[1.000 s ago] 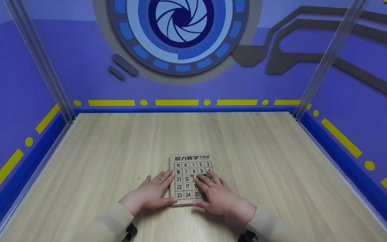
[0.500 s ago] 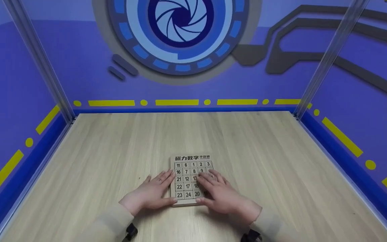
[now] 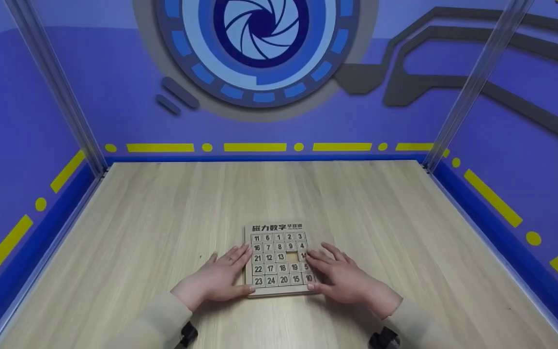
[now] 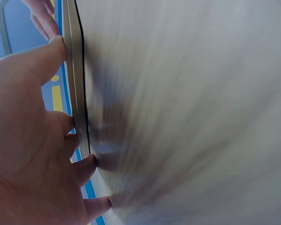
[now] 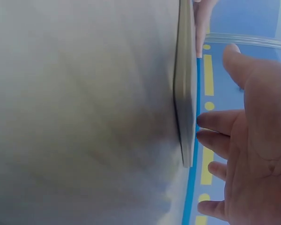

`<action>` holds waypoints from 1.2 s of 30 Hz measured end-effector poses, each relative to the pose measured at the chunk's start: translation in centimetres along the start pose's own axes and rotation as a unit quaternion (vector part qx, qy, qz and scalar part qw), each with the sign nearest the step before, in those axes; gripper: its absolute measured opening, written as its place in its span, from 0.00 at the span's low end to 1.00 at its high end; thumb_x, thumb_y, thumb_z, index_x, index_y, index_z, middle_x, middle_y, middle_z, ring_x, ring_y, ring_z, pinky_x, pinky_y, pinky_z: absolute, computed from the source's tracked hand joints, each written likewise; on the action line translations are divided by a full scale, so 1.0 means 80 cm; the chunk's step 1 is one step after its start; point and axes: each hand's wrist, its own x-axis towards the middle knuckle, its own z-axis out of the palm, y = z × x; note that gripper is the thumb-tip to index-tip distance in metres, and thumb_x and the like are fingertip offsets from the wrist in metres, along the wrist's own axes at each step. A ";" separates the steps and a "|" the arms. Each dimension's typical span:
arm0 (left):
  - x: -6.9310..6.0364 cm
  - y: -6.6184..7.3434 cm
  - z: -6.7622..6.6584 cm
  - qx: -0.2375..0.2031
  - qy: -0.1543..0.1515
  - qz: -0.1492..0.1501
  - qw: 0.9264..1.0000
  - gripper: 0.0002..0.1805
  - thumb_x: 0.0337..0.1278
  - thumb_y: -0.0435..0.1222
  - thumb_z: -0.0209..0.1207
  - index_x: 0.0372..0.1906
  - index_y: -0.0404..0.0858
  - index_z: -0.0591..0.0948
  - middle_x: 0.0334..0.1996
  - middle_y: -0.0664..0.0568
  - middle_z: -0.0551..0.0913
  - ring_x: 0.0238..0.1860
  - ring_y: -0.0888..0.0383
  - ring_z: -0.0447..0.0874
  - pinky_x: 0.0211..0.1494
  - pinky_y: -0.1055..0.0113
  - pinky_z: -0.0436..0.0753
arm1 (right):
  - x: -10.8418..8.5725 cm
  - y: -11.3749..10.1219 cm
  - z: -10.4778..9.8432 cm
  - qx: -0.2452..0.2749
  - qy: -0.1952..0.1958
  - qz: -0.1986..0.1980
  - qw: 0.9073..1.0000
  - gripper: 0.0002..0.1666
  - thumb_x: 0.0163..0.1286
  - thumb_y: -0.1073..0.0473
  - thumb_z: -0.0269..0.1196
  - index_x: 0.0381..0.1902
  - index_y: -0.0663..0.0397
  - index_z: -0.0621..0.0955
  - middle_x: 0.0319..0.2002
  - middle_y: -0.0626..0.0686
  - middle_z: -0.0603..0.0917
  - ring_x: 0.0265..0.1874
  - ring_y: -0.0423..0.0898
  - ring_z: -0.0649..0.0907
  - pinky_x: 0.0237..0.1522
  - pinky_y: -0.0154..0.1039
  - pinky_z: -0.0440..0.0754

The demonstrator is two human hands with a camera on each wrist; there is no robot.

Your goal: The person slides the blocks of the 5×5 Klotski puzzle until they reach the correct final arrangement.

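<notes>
A wooden sliding number puzzle [image 3: 281,290] lies flat on the table, with numbered tiles in rows and dark lettering along its top. One gap [image 3: 291,257] shows in the third row, between tile 13 [image 3: 280,257] and tile 14 [image 3: 303,256]. My left hand [image 3: 217,279] rests along the puzzle's left edge, fingers extended and thumb at the lower left corner; the left wrist view shows its thumb against the puzzle's side [image 4: 77,70]. My right hand [image 3: 348,279] lies at the right edge, its straight fingertips over part of tile 14 and its thumb near tile 10 [image 3: 309,278].
The pale wooden table [image 3: 187,203] extends around the puzzle. Blue-purple panels [image 3: 90,92] with yellow markings enclose it at the back and both sides. Metal posts [image 3: 472,92] stand at the back corners. Dark straps [image 3: 384,338] are on both wrists.
The right hand has moved right, off the middle tiles to the puzzle's right edge. Tile 13 has slid left, so the gap is now one column further right. The left hand stays put.
</notes>
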 end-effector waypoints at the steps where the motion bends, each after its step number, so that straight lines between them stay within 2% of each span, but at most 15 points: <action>1: 0.000 0.000 0.000 0.000 0.000 0.000 1.000 0.53 0.66 0.66 0.55 0.83 0.41 0.52 0.85 0.47 0.50 0.84 0.43 0.49 0.82 0.31 0.51 | 0.000 0.000 0.000 -0.001 -0.002 0.000 1.000 0.46 0.72 0.29 0.56 0.77 0.51 0.69 0.80 0.53 0.64 0.82 0.65 0.53 0.73 0.78 0.57; 8: 0.000 0.000 0.001 0.003 0.000 0.001 1.000 0.53 0.66 0.66 0.54 0.83 0.41 0.52 0.85 0.47 0.49 0.84 0.43 0.49 0.82 0.31 0.51 | 0.001 -0.003 0.002 -0.014 -0.002 0.004 1.000 0.47 0.71 0.30 0.59 0.77 0.51 0.69 0.80 0.53 0.65 0.82 0.65 0.53 0.73 0.79 0.55; 20: -0.002 0.000 -0.001 0.010 0.001 0.002 1.000 0.52 0.66 0.66 0.54 0.83 0.40 0.53 0.84 0.46 0.50 0.84 0.42 0.50 0.81 0.31 0.52 | 0.000 -0.015 0.001 -0.065 -0.013 0.014 0.998 0.52 0.69 0.24 0.56 0.79 0.51 0.65 0.81 0.51 0.62 0.83 0.64 0.50 0.73 0.83 0.41; 26: -0.001 0.000 -0.003 0.004 0.002 0.002 1.000 0.52 0.66 0.65 0.56 0.83 0.40 0.53 0.84 0.47 0.51 0.84 0.43 0.51 0.81 0.31 0.53 | 0.001 -0.018 0.005 -0.082 -0.011 0.015 0.996 0.54 0.69 0.23 0.55 0.79 0.53 0.65 0.81 0.52 0.62 0.83 0.63 0.51 0.73 0.82 0.42; 36: -0.001 -0.001 -0.001 0.013 0.004 0.003 1.000 0.52 0.66 0.66 0.54 0.83 0.40 0.54 0.84 0.47 0.50 0.84 0.43 0.50 0.81 0.31 0.53 | 0.010 -0.033 0.015 -0.083 -0.012 0.019 0.996 0.54 0.69 0.22 0.53 0.80 0.50 0.63 0.82 0.51 0.61 0.83 0.63 0.51 0.75 0.80 0.44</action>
